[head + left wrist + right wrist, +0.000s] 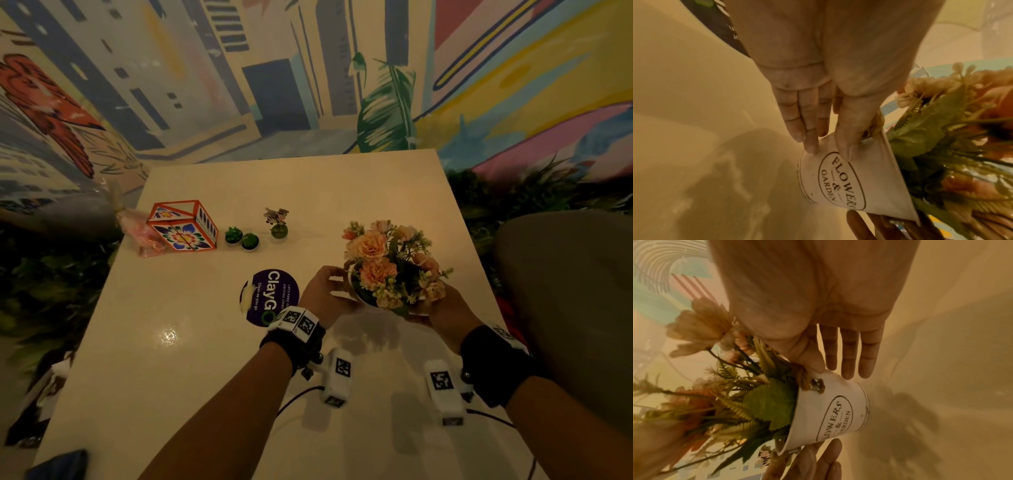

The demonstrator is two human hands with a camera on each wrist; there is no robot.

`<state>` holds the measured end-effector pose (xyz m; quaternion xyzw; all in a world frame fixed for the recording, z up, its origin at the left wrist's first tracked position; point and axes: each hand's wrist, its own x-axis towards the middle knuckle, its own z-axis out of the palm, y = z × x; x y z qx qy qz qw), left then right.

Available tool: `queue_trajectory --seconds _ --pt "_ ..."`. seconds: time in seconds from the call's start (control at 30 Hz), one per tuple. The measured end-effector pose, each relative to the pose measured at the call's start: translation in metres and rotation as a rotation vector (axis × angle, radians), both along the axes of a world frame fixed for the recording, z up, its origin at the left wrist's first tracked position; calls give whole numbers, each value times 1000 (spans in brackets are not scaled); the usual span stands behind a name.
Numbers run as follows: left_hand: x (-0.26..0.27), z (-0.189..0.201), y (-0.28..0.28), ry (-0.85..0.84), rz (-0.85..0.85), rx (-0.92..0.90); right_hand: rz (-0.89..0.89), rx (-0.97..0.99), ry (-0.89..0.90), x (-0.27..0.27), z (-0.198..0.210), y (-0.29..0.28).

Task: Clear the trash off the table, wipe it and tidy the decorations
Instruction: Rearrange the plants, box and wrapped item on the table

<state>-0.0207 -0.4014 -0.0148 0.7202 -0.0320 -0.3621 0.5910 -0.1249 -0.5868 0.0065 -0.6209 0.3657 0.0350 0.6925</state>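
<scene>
A white metal flower pot (pixel 363 296) marked "FLOWERS & GARDEN" (pixel 840 180) holds peach artificial flowers (pixel 383 260) over the right middle of the cream table (pixel 205 359). My left hand (pixel 330 287) grips its left side, with the thumb on the label side and the fingers (pixel 807 126) down by the base. My right hand (pixel 435 301) grips the right side, its thumb near the rim and handle lug (pixel 816 384) and its fingers (pixel 849 353) behind the wall. The pot (pixel 830 418) looks raised a little off the table, with its shadow beneath.
A patterned box (pixel 183 226), a pink wrapped bundle (pixel 144 236), two small green plants (pixel 241 238) and a figurine on a green ball (pixel 278 222) line the far left. A purple round sticker (pixel 274 298) carries a white scrap (pixel 247 296). A padded seat (pixel 565 308) stands to the right.
</scene>
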Motion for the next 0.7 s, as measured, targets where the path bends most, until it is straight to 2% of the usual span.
queue_trajectory --seconds 0.1,0.2,0.3,0.4,0.57,0.67,0.7 --pt "9 -2 13 -60 -22 113 -36 -33 30 -13 6 1" --pt "33 1 41 -270 18 353 -19 -75 102 -40 6 5" --pt "63 10 70 -446 129 588 57 -78 146 -69 0 18" --pt "92 13 82 -480 184 658 148 -72 193 -82 -7 39" --pt "131 12 69 -505 117 699 362 4 245 -89 -15 71" --pt "144 8 56 -492 59 749 418 97 155 -96 7 85" --pt "147 6 53 -485 43 764 421 134 176 -101 13 87"
